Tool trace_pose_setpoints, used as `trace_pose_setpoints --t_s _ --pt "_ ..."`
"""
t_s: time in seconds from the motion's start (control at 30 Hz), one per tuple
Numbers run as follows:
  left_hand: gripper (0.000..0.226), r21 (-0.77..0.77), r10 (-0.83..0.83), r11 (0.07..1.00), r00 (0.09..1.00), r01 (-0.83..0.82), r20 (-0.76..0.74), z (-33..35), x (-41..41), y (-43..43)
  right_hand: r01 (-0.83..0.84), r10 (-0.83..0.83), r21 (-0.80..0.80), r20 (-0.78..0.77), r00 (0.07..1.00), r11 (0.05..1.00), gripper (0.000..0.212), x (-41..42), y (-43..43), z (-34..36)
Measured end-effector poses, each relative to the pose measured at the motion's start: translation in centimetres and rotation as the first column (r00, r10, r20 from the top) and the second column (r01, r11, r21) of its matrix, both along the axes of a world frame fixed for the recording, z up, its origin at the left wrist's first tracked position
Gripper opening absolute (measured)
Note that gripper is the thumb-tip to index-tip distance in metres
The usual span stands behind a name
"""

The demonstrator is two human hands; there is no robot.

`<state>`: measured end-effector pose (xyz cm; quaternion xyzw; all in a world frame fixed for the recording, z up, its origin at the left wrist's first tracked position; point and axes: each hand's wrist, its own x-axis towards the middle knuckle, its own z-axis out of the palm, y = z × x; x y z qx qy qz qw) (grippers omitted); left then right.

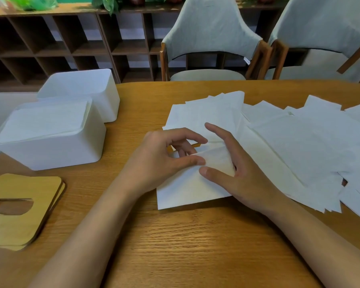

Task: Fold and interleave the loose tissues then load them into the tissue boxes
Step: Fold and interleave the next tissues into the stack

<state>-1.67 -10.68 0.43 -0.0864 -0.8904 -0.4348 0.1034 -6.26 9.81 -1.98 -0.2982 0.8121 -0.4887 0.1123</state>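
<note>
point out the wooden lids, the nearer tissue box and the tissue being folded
wooden lids (40, 190): head view, top lid's bare part right of its slot.
nearer tissue box (50, 154): head view, its front wall.
tissue being folded (181, 192): head view, flat lower left part.

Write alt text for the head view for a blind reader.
The left hand and right hand pinch a fold in a white tissue on a wooden table. Loose tissues spread to the right; two white tissue boxes and wooden lids sit left.
</note>
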Motion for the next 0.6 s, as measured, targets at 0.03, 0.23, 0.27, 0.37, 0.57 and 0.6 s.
trace_pose_setpoints --t_s 0.03,0.23,0.27,0.37,0.57,0.6 --pt "0.038 -0.029 0.004 1.000 0.999 -0.006 -0.050 -0.2 0.0 0.1 0.002 -0.002 -0.005 -0.006 1.000 1.000 0.078 0.0 0.0 0.0" --pt "0.052 -0.181 0.092 0.971 0.942 -0.157 -0.324 -1.6 -0.8 -0.1 0.005 -0.005 -0.091 0.006 1.000 0.996 0.074 -0.2 0.3 -0.3" --pt "0.052 -0.163 0.137 0.969 0.949 -0.188 -0.285 -1.6 -0.9 -0.1 0.027 -0.026 -0.121 0.005 1.000 0.992 0.074 -0.3 0.4 -0.3" --pt "0.043 0.050 0.208 0.977 0.977 -0.210 0.040 -1.2 -0.9 -0.1 0.109 -0.110 -0.218 0.008 0.994 0.970 0.077 -1.0 0.8 -0.1" --pt "0.025 0.497 0.084 0.842 0.961 -0.210 0.264 -1.4 -1.0 0.3 0.106 -0.102 -0.215 0.033 0.994 0.971 0.078 -1.8 1.6 0.9" --pt "0.026 0.517 0.090 0.828 0.961 -0.218 0.262 -1.5 -1.0 0.4 0.065 -0.059 -0.181 0.036 0.998 0.981 0.076 -1.9 1.9 1.2"
